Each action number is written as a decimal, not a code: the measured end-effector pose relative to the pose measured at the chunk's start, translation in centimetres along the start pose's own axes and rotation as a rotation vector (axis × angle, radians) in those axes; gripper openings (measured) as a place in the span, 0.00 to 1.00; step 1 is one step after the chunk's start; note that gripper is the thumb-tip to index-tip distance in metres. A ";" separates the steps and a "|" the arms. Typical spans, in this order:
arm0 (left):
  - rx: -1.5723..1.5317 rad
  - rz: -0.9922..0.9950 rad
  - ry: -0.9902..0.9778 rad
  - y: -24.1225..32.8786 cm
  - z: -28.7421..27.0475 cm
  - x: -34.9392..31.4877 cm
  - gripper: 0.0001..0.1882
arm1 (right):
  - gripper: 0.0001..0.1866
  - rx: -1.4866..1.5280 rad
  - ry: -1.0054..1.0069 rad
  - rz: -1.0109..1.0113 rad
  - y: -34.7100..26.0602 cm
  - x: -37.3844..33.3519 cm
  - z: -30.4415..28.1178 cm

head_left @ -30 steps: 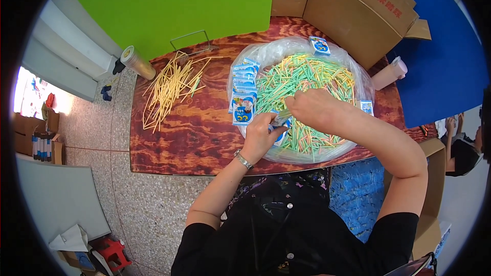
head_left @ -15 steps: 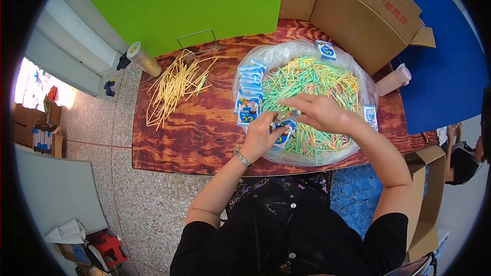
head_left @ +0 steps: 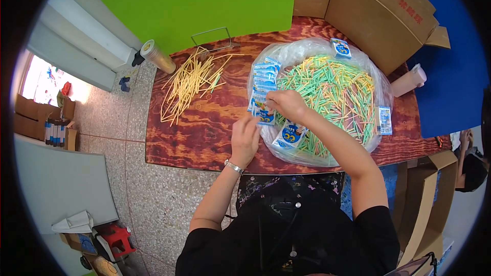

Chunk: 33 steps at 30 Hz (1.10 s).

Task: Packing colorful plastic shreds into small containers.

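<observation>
A wide, shallow clear plastic bag [head_left: 376,61] holds a heap of short green, yellow and pink sticks [head_left: 327,84]. Along its left side lies an overlapping row of small blue-and-white packets [head_left: 266,79]. Over the near end of that row is my right hand [head_left: 289,106], its fingertips pinched at the top edge of a packet [head_left: 264,116]. My left hand [head_left: 245,140] is just to the left, with fingers loosely apart, slightly blurred and holding nothing I can see. A separate blue packet [head_left: 290,135] lies tilted on the near edge of the sticks, below my right forearm.
Long yellow sticks [head_left: 192,84] lie loose on the left, beside a clear cylinder [head_left: 157,56] and a wire stand [head_left: 212,38]. More packets rest at the bag's far rim [head_left: 341,48] and right rim [head_left: 384,120]. A pink bottle [head_left: 409,80] and cardboard box [head_left: 381,15] stand right.
Both hands have left the packet at the bag's near edge, which now lies uncovered. They have moved left to the packet row. The whole view has shifted slightly.
</observation>
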<state>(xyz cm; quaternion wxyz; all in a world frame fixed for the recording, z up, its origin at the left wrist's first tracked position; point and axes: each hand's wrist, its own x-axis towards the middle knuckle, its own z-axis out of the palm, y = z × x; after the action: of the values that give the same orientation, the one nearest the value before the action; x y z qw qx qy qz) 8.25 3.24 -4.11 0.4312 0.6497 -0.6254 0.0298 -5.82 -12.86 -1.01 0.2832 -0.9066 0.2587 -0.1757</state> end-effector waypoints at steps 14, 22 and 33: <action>0.040 0.020 -0.298 -0.3 1.7 0.5 0.16 | 0.10 -0.491 -0.019 0.096 1.9 -8.1 -3.2; -0.077 0.132 -0.188 4.5 1.6 2.5 0.19 | 0.18 -0.661 0.080 -0.028 -0.2 -10.1 -5.4; -0.697 -0.421 -0.748 6.4 3.9 3.1 0.08 | 0.08 0.287 0.253 0.141 -1.4 -12.4 -6.7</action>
<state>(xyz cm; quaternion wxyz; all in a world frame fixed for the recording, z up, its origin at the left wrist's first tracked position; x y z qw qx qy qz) 1.62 -0.58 -1.46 0.3656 0.5460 -0.5653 -0.4987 -18.39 -7.59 2.89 0.3865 -0.8072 0.3276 -0.3029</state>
